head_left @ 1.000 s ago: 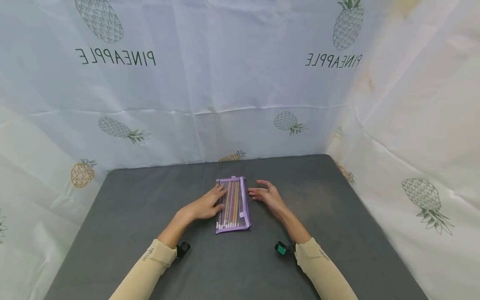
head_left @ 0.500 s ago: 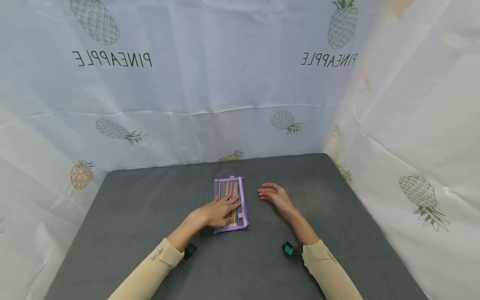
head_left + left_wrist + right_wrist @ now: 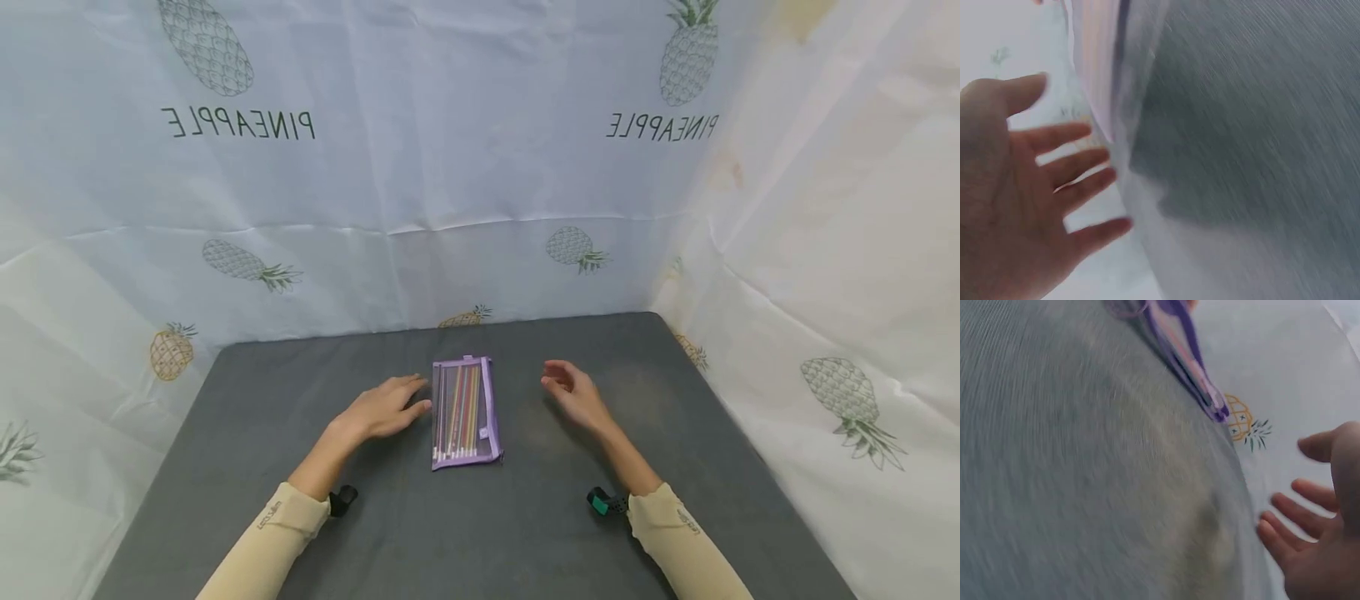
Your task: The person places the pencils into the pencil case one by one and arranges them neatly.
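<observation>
A clear pencil case (image 3: 461,408) with a purple border and zip lies flat on the dark grey table. Several coloured pencils (image 3: 459,417) show through its transparent front. Just left of the case is my left hand (image 3: 381,408), fingers extended and holding nothing. In the left wrist view the same hand (image 3: 1041,181) has its fingers spread, apart from the case (image 3: 1097,56). To the right of the case, with a wider gap, my right hand (image 3: 577,396) hangs with loosely bent fingers and nothing in them. The right wrist view shows the case's purple edge (image 3: 1185,356) beyond that hand (image 3: 1316,531).
The grey cloth-covered table (image 3: 465,533) reaches back to a white curtain (image 3: 480,167) printed with pineapples. More curtain hangs along both sides. A dark wrist strap (image 3: 343,500) is on the left arm and another strap (image 3: 606,502) on the right.
My left hand swept across the top of the pencil case, then drew back to its left side. The right hand moved away to the right. The case stays in about the same place.
</observation>
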Tool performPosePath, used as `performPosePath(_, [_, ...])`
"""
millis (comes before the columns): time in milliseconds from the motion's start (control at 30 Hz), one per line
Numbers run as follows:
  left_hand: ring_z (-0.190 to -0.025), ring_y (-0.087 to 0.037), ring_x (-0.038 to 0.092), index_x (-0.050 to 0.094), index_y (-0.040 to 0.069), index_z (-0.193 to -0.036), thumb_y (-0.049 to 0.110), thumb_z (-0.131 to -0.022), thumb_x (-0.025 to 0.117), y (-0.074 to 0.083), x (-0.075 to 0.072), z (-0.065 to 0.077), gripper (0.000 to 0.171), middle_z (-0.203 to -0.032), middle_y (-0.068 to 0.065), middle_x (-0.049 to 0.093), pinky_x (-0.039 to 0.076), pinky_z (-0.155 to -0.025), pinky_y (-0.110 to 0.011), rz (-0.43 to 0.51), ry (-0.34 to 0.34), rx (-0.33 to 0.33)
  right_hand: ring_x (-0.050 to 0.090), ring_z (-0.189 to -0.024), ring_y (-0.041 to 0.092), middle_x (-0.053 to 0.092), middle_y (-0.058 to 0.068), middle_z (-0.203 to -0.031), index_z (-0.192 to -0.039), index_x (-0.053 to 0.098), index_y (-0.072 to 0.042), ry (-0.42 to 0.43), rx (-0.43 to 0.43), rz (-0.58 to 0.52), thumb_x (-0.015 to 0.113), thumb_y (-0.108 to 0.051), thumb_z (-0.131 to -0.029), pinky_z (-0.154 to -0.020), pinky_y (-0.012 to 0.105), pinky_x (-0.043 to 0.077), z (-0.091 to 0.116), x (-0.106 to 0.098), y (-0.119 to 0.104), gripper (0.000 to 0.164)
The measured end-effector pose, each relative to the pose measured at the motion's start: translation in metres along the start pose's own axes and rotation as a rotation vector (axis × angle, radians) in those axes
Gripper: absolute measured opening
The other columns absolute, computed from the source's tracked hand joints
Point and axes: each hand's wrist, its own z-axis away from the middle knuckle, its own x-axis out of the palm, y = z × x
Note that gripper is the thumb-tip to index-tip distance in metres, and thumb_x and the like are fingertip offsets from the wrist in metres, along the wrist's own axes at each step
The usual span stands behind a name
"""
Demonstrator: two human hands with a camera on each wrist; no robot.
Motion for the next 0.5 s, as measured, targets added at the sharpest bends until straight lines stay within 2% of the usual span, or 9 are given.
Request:
performPosePath(100, [-0.16,-0.046,0.04,0.046,0.009,-0.165,0.057,-0.111,0.051,-0.011,-0.002,0.004,0.073,-0.173,-0.021,0.041,0.03,-0.129,-0.074,-0.147,0.166,-0.011,0.053,-0.148,0.046,0.055,0.022,-0.162,-0.159,0.052,-0.006,0.026,-0.103,0.241,0.065,-0.035,-0.109,-0.123,0.068,0.043,0.0,-0.007,-0.005,0.059])
performPosePath(200, [-0.163,-0.043,0.035,0.043,0.017,-0.168,0.067,-0.104,0.055,-0.021,-0.005,0.005,0.083,-0.176,-0.019,0.035,0.022,-0.132,-0.076,-0.26,0.323,-0.013,0.038,-0.158,0.05,0.04,0.021,-0.173,-0.167,0.043,-0.013,0.07,-0.204,0.478,0.062,-0.054,-0.106,-0.127,0.075,0.032,-0.002,-0.016,-0.01,0.075])
performPosePath(233, [-0.164,-0.043,0.033,0.04,0.019,-0.169,0.07,-0.102,0.057,-0.023,-0.006,0.006,0.086,-0.178,-0.019,0.032,0.019,-0.132,-0.078,-0.281,0.364,-0.012,0.034,-0.16,0.051,0.037,0.021,-0.175,-0.169,0.04,-0.015,0.086,-0.222,0.548,0.06,-0.062,-0.105,-0.127,0.076,0.032,-0.003,-0.02,-0.012,0.082])
performPosePath(333, [-0.169,-0.044,0.019,0.03,0.025,-0.173,0.079,-0.097,0.055,-0.031,-0.01,0.006,0.097,-0.182,-0.019,0.017,0.006,-0.133,-0.081,-0.305,0.417,-0.031,0.023,-0.164,0.054,0.026,0.022,-0.179,-0.172,0.033,-0.02,0.122,-0.238,0.716,0.05,-0.084,-0.097,-0.13,0.079,0.021,-0.007,-0.029,-0.015,0.1])
performPosePath(400, [-0.17,-0.045,0.012,0.024,0.028,-0.175,0.085,-0.094,0.053,-0.036,-0.012,0.007,0.103,-0.183,-0.019,0.009,0.0,-0.131,-0.082,-0.307,0.422,-0.048,0.015,-0.167,0.054,0.019,0.022,-0.182,-0.175,0.025,-0.024,0.117,-0.2,0.791,0.045,-0.093,-0.092,-0.132,0.08,0.013,-0.009,-0.034,-0.014,0.109])
performPosePath(500, [-0.171,-0.046,0.004,0.017,0.031,-0.176,0.09,-0.091,0.051,-0.041,-0.014,0.009,0.109,-0.184,-0.018,0.001,-0.005,-0.13,-0.083,-0.312,0.398,-0.079,0.004,-0.169,0.052,0.008,0.02,-0.183,-0.176,0.017,-0.027,0.08,-0.121,0.844,0.046,-0.096,-0.088,-0.132,0.081,0.002,-0.01,-0.039,-0.013,0.116])
